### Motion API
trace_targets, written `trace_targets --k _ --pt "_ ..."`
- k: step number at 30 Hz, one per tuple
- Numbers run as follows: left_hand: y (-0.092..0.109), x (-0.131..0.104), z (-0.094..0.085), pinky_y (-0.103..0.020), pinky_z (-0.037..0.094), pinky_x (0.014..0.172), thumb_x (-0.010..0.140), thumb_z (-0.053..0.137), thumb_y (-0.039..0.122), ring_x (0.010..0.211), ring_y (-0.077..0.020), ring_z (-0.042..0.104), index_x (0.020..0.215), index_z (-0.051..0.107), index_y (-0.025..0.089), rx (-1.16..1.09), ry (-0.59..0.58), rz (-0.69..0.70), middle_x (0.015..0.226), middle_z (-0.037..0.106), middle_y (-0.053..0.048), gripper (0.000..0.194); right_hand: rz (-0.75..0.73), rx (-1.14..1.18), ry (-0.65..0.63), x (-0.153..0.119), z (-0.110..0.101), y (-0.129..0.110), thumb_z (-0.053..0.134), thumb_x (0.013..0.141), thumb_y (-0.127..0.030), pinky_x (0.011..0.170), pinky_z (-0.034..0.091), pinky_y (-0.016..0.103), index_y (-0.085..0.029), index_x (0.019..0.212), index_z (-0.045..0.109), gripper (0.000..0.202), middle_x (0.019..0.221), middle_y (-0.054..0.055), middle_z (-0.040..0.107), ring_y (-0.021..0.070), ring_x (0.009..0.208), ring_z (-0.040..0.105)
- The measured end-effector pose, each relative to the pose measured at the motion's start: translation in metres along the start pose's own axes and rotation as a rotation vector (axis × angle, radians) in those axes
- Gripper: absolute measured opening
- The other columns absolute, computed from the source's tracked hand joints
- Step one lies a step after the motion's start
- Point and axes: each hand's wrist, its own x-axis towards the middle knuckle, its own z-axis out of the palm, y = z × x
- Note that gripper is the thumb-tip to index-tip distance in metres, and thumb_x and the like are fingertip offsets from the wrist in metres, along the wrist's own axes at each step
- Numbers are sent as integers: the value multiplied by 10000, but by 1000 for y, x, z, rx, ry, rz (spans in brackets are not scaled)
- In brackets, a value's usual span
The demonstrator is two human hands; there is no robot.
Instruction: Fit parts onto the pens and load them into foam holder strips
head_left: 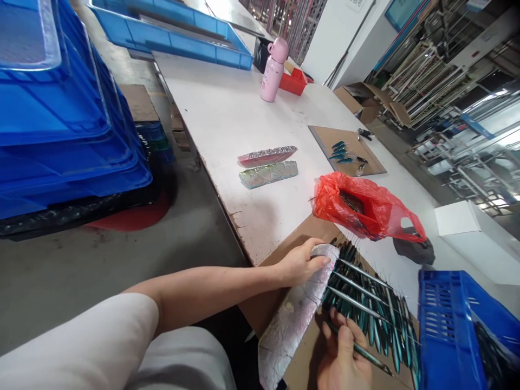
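My left hand (303, 264) is closed on the upper end of a long foam block (293, 320) with a cracked, silvery-pink surface. Several thin silver rods (359, 281) stick out from the block's side. Below them my right hand (345, 355) pinches a slender, dark green glossy stick (371, 357) with a pointed end, its upper end close to the block. Many similar teal-green pieces with thin wire-like tips (376, 327) lie in a row on brown cardboard (306, 355), beneath and beside the rods.
A red plastic bag (337, 203) and a blue crate (441, 325) stand at the right. Two more wrapped blocks (268, 174) lie farther up the white table (223, 119). Beyond are a board with small teal pieces (353, 146) and a pink bottle (273, 70). Stacked blue bins (60, 114) rise at the left.
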Motion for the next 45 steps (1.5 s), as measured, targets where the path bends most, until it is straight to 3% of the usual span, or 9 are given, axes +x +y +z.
trace_targets --k 5,9,14,18,23,31,37,45 --pt "1 0 0 -303 414 824 812 446 381 919 -179 546 1190 419 163 -5 -8 0 1017 586 -57 437 -56 -115 16 1 -8 0 472 831 -478 586 514 283 -162 992 583 372 915 75 633 189 786 613" --pt "0 -1 0 -299 412 832 815 445 369 938 -175 543 1191 417 170 -20 -3 5 1036 583 -55 426 -45 -99 66 -1 -4 4 563 789 -437 527 495 247 -169 1055 583 378 906 51 609 129 611 574" --pt "-1 -1 1 -292 418 828 813 452 363 932 -168 547 1190 417 182 -33 4 9 1029 585 -48 420 -16 83 21 3 -1 6 668 727 -312 674 533 307 -194 979 581 292 883 13 620 142 701 605" --pt "-1 -1 1 -297 417 832 810 453 353 930 -172 548 1184 425 178 -35 7 4 1028 587 -51 415 20 196 21 3 2 1 606 782 -308 683 523 226 -224 1043 579 275 903 -9 604 116 776 603" --pt "1 -1 1 -309 417 840 803 459 359 944 -187 544 1191 428 173 -27 4 7 1047 585 -64 432 -30 169 -23 -2 9 -2 565 809 -268 731 509 226 -224 1098 560 293 974 7 580 111 838 576" --pt "1 0 1 -321 417 843 808 455 377 931 -193 549 1214 408 165 18 8 -1 1044 584 -72 461 99 241 -49 0 11 3 595 791 -261 789 488 218 -232 1108 555 321 1017 -2 575 106 883 576" --pt "2 0 0 -325 413 851 807 456 387 939 -194 546 1217 406 162 10 1 6 1055 580 -75 470 38 179 -94 2 7 8 562 812 -262 813 489 284 -220 1135 540 327 1035 25 580 136 909 572" --pt "-2 1 1 -334 413 863 807 462 408 956 -201 541 1213 410 165 -6 -7 7 1078 574 -77 476 157 298 -31 0 17 -1 595 783 -246 779 493 212 -217 1045 596 263 957 -13 605 103 851 582"
